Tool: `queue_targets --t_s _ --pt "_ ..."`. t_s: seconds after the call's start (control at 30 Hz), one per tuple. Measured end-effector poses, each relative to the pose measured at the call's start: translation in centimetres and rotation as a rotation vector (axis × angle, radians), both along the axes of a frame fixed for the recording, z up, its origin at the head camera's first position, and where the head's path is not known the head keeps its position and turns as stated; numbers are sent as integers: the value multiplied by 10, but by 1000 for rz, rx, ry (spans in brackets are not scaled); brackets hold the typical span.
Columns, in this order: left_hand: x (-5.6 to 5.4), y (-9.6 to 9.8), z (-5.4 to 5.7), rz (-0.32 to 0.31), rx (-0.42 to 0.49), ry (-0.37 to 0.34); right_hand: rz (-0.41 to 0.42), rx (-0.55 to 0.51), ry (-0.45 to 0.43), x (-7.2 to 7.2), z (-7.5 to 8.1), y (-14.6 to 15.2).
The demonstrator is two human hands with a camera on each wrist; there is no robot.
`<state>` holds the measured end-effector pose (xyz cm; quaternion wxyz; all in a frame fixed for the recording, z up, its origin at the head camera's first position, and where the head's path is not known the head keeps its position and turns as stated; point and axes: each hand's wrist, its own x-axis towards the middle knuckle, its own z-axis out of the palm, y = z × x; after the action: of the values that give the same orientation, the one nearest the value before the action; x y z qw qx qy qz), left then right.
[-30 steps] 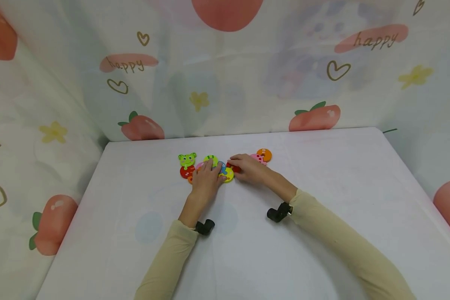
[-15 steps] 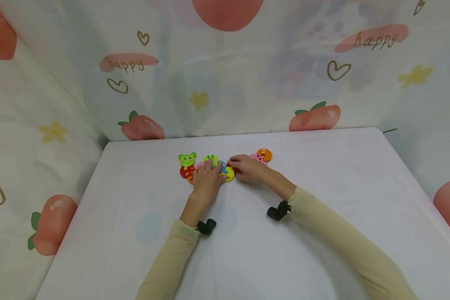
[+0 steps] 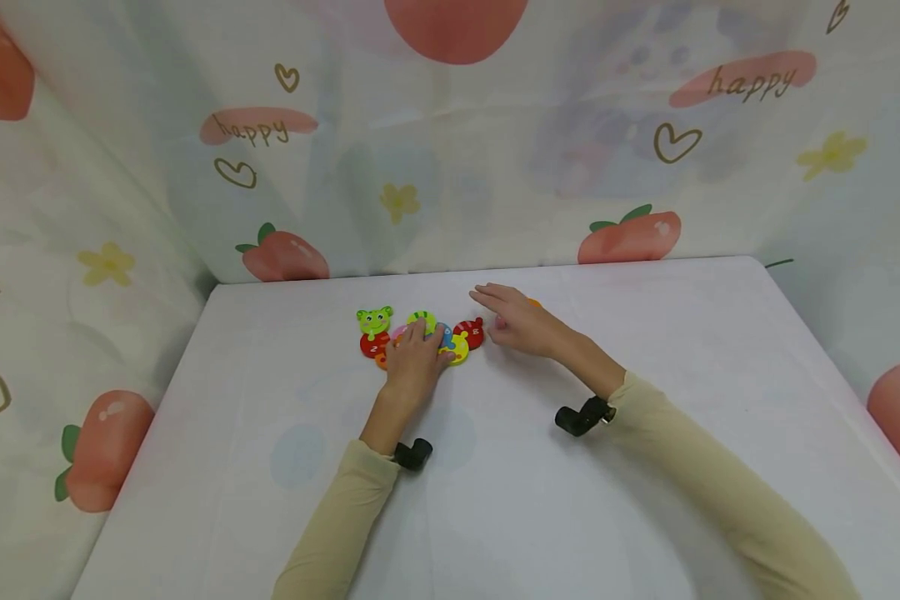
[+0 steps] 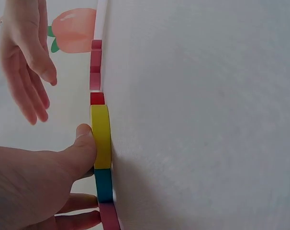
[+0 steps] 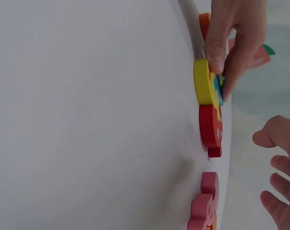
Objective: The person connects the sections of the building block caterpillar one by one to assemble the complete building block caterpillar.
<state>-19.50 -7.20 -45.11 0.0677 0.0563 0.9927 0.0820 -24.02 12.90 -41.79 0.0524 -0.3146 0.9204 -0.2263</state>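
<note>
My left hand (image 3: 414, 362) rests with spread fingers on a chain of flat, colourful puzzle pieces, covering its middle. In the left wrist view its thumb touches the yellow piece (image 4: 102, 136). The chain runs from a green animal head (image 3: 375, 320) and a red piece marked 2 (image 3: 373, 345) to a red end piece (image 3: 469, 333). My right hand (image 3: 527, 323) is lifted off the table, fingers extended, holding nothing. Below it, apart from the chain by a small gap, lies a pink piece (image 5: 202, 208); an orange piece (image 3: 535, 302) beside it is mostly hidden.
The pieces lie toward the back of a white-covered table (image 3: 480, 517). Behind it hangs a printed curtain (image 3: 450, 167). A small black camera is strapped to each wrist.
My right hand has let go of the red end piece, risen and shifted right, uncovering that piece and hiding most of the pink and orange ones. The left hand has stayed nearly still.
</note>
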Motion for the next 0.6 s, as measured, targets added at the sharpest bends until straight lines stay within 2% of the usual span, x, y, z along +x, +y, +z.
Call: queue_targets --t_s 0.23,0.5,0.6 --pt "2 0 1 -2 -5 7 -30 -14 -38 1 2 18" --pt "2 0 0 -9 -1 13 -55 -32 -56 0 -9 28" --pt "3 -1 -1 -15 -1 22 -89 -14 -104 1 -14 28"
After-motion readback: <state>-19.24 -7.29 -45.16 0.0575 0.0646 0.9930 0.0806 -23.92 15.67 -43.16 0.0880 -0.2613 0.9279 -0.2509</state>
